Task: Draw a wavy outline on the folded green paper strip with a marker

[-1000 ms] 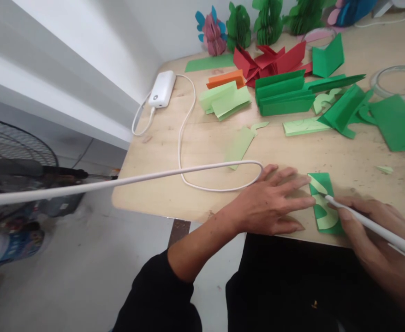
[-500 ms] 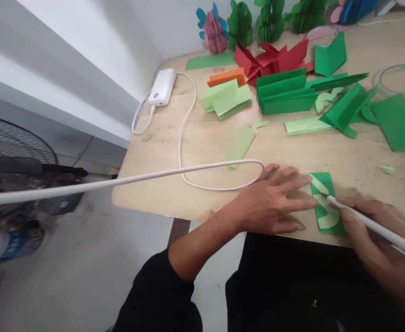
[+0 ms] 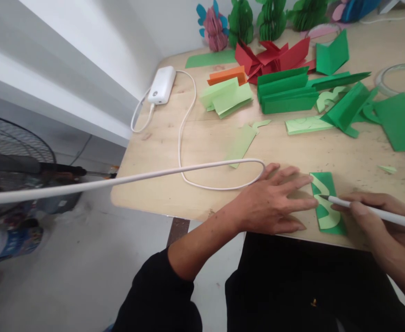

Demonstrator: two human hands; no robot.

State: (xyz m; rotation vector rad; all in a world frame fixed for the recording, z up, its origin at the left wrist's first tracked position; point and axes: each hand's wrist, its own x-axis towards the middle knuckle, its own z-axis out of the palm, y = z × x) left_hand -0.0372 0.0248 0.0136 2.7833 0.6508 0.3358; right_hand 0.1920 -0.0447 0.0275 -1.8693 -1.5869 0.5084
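Note:
Near the table's front edge lies a dark green paper rectangle [image 3: 335, 226] with a curved light green paper shape [image 3: 330, 218] on top of it. My left hand [image 3: 273, 200] rests on the table with its fingers spread, two fingertips touching the left side of these papers. In my right hand [image 3: 384, 221] is a white pencil [image 3: 378, 212], held low and slanted, its dark tip over the light green shape.
A white cable [image 3: 188, 169] loops beside my left hand from a white power bank [image 3: 162, 85]. Behind are folded green papers [image 3: 287, 92], red papers [image 3: 275, 57], light green papers [image 3: 228, 97] and a tape roll [image 3: 401, 80]. A fan [image 3: 15, 143] stands at the left.
My right hand has shifted slightly right and turned, so the pencil lies flatter and its dark tip shows. The left hand stays in place.

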